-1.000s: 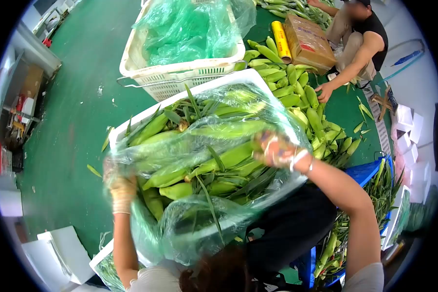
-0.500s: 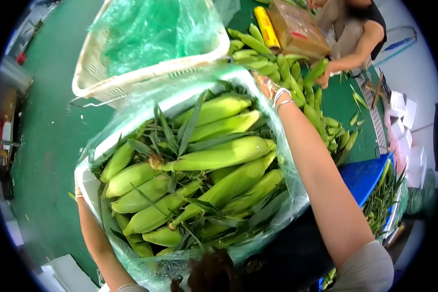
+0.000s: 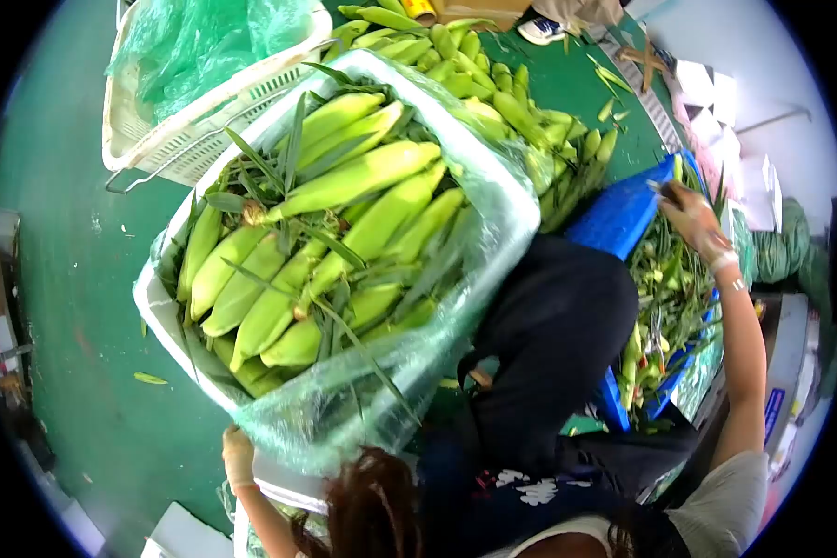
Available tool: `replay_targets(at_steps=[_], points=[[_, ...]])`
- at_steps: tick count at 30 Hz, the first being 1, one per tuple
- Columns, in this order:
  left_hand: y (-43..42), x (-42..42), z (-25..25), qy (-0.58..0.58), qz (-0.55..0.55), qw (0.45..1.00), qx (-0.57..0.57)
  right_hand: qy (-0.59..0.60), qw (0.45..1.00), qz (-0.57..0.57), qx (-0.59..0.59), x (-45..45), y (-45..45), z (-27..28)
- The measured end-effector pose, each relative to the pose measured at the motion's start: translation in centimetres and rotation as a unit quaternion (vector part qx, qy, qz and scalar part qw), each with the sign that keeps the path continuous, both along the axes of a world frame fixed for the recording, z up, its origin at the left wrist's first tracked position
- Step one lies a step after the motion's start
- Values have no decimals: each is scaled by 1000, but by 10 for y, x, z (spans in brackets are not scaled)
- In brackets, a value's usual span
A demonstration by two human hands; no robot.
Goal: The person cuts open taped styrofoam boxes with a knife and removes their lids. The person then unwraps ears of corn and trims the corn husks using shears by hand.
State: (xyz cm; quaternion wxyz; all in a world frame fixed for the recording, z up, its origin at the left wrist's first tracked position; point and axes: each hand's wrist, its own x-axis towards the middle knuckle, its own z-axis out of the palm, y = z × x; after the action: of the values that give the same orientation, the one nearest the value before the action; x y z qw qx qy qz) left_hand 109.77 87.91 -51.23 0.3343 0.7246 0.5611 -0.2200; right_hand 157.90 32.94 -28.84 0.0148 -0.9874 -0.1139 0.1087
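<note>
A white foam box [image 3: 153, 296] lined with clear green plastic film [image 3: 344, 414] holds several green corn ears [image 3: 358, 179] and loose leaves. My left hand [image 3: 238, 456], gloved, is just below the box's lower left corner; its fingers are too unclear to tell what they do. Off to the right, my right hand [image 3: 693, 221] is at the upper part of a blue container [image 3: 623, 209] full of husk leaves [image 3: 665, 279]. Its fingers are bent close together near the rim, and whatever they hold is too small to make out.
A white crate [image 3: 200, 121] with green plastic stands at the upper left. Loose corn [image 3: 521, 116] lies on the floor beyond the box. Another person's shoe [image 3: 541, 30] shows at the top. White foam pieces [image 3: 758, 186] are at the right.
My right hand has left the film at the box's far edge and moved right to the blue container. My left hand is now lower. The film lies folded back, and the view has shifted.
</note>
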Motion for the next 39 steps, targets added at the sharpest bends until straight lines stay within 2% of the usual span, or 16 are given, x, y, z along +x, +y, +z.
replay_targets(at_steps=[2, 4, 5, 9, 12, 17, 20, 21, 23, 24, 25, 27, 30, 33, 37, 39], points=[[-29, 31, 78, -28, -12, 982, 188, -25, 994, -95, 44, -46, -69, 24], [-40, 47, 107, -346, 9, 900, 266, -58, 966, -166, 188, -90, -186, -8], [-68, 83, 125, -494, 22, 846, 201, -41, 970, -223, 91, -129, -133, 25], [-208, 176, 117, -502, -363, 765, 178, -15, 947, -306, 96, -221, -177, -41], [-238, 103, 3, -374, -512, 762, 132, -82, 933, -274, 217, -273, -185, -73], [-287, 72, 32, 19, -686, 722, 86, -192, 949, -241, 71, -276, -194, -110], [-288, 85, 91, 286, -657, 691, -93, -82, 955, -285, 19, -244, -203, -133], [-290, 113, 126, 214, -635, 739, -64, -57, 947, -315, -6, -237, -204, -136], [-225, 142, 93, -340, -644, 685, 15, 2, 949, -315, 0, -230, -210, -136], [-241, 179, 137, -373, -464, 795, 118, -23, 953, -302, 11, -230, -216, -146], [-245, 220, 157, -461, -367, 789, 171, -17, 947, -315, 56, -229, -215, -140], [-226, 289, 156, -415, -318, 799, 297, 72, 916, -343, 196, -227, -242, -138], [-181, 364, 44, -237, -381, 836, 317, 91, 647, -375, 658, -257, -263, -113], [-185, 391, 42, -62, -416, 881, 217, -48, 582, -281, 761, -281, -266, -94], [-157, 386, 68, -51, -442, 895, 46, -147, 681, -240, 676, -291, -250, -64], [-168, 358, 103, -206, -432, 866, 143, -154, 561, -194, 790, -281, -219, -54]])
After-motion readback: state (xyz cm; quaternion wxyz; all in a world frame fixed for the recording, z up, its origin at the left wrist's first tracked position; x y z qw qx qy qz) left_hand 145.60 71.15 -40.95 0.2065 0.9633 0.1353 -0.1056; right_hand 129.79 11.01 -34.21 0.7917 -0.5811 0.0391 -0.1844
